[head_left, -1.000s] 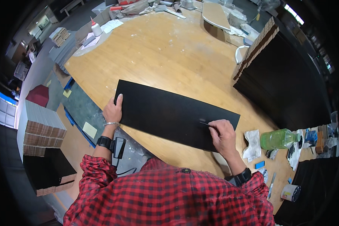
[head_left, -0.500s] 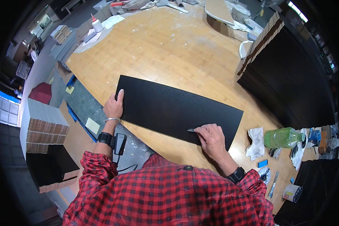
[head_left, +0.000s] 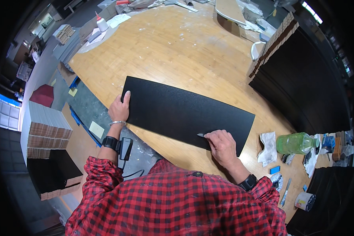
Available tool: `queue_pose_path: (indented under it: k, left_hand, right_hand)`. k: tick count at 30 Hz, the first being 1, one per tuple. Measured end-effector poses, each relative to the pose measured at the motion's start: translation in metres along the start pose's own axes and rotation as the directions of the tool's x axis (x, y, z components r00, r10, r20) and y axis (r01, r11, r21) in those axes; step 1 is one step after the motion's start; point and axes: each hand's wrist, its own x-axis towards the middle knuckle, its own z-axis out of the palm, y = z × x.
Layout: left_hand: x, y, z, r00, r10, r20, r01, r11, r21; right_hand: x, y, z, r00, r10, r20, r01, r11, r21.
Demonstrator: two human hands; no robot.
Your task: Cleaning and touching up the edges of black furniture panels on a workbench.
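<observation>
The black rectangular panel (head_left: pixel 177 108) lies on the wooden tabletop (head_left: pixel 165 51); the left hand (head_left: pixel 118 109) clasps its left end, presumably to steady it; the right hand (head_left: pixel 222 146) pinches a small blade-like tool (head_left: pixel 201 135), likely for fine control.

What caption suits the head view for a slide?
The left hand grips a black panel; the right hand holds a small pointed tool over it.
</observation>
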Motion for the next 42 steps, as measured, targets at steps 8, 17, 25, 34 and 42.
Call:
queue_pose_path:
  k: [8, 17, 25, 34, 42]
  left_hand:
    - [-0.002, -0.002, 0.000, 1.000, 0.001, 0.002, -0.001, 1.000, 0.023]
    - [-0.002, -0.002, 0.001, 0.999, 0.021, -0.036, -0.021, 1.000, -0.006]
    - [-0.001, -0.001, 0.003, 1.000, 0.016, -0.026, -0.016, 1.000, 0.000]
    - [-0.001, -0.001, -0.002, 0.999, 0.012, -0.030, -0.012, 1.000, -0.013]
    - [-0.018, 0.013, 0.008, 0.998, -0.065, 0.011, 0.065, 0.998, 0.003]
  right_hand:
    - [0.000, -0.001, -0.006, 0.986, -0.029, 0.163, 0.035, 0.999, -0.038]
    - [-0.002, -0.003, 0.000, 0.999, 0.013, 0.038, -0.012, 1.000, -0.018]
    - [-0.006, -0.006, 0.002, 0.993, -0.045, 0.108, 0.043, 0.999, 0.015]
    - [-0.005, -0.005, 0.004, 0.981, -0.099, 0.167, 0.080, 0.990, 0.112]
    - [0.055, -0.025, 0.030, 0.992, -0.053, 0.116, 0.028, 0.977, 0.212]
